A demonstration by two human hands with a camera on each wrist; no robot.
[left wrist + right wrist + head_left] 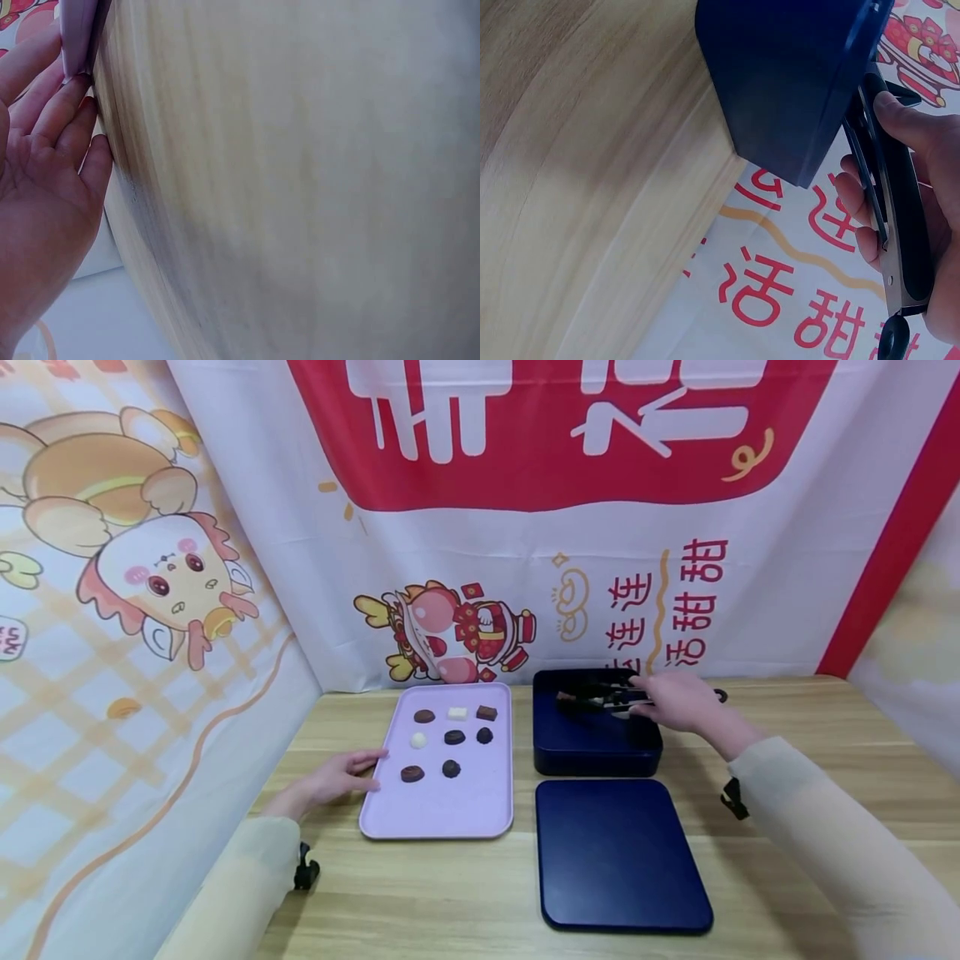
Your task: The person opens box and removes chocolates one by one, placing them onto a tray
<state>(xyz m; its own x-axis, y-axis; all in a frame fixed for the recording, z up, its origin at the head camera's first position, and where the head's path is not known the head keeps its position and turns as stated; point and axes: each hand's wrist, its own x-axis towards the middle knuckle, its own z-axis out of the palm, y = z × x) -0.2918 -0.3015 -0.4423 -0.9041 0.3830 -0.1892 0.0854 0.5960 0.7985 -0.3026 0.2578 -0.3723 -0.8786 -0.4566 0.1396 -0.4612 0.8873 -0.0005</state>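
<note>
A small brown chocolate-like piece [566,697] shows at the tips of black-and-metal tongs [901,217], at the open dark blue square box [596,765]; whether the tips pinch it, I cannot tell. The right hand [678,700] grips the tongs. To the left, eight assorted chocolates [454,737] lie on a pale purple rectangular tray [442,814], its left edge touched by the left hand [337,779], fingers extended. A flat dark blue square lid [622,856] lies on the near side of the box, on the wood-grain table [420,902].

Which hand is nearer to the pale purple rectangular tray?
Left. The left hand touches the tray at its left edge; the right hand is beyond its right side, by the dark blue rectangular box.
</note>
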